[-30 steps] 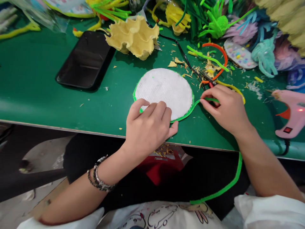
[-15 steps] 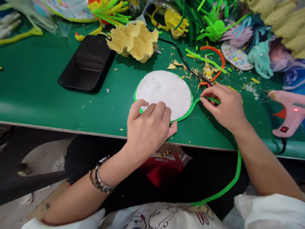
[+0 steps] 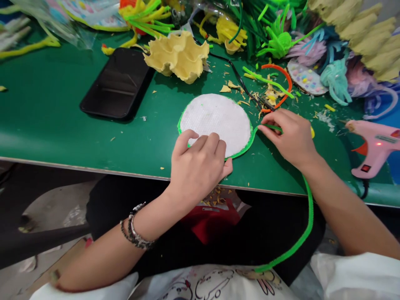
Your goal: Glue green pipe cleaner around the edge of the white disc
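A white oval disc [image 3: 215, 114] with a fine dimpled surface lies on the table, and a green pipe cleaner [image 3: 250, 146] runs along its edge. My left hand [image 3: 200, 162] rests on the disc's near side, fingers curled over its top and thumb at the near rim, holding it down. Just right of the disc, my right hand [image 3: 287, 135] pinches the pipe cleaner between thumb and fingertips. The loose length passes under my right wrist, drops off the table edge and ends at my lap. My left fingers hide part of the near rim.
A pink glue gun [image 3: 373, 143] with a lit red light lies at the right. A black phone [image 3: 118, 83] and a yellow egg-carton piece [image 3: 178, 56] sit behind the disc. Carton scraps [image 3: 231, 85], an orange pipe cleaner [image 3: 289, 83] and pipe-cleaner bundles [image 3: 281, 43] cover the back.
My right hand has shifted slightly left toward the disc, still pinching the pipe cleaner. My left hand keeps its hold on the disc. The whole view has shifted a little.
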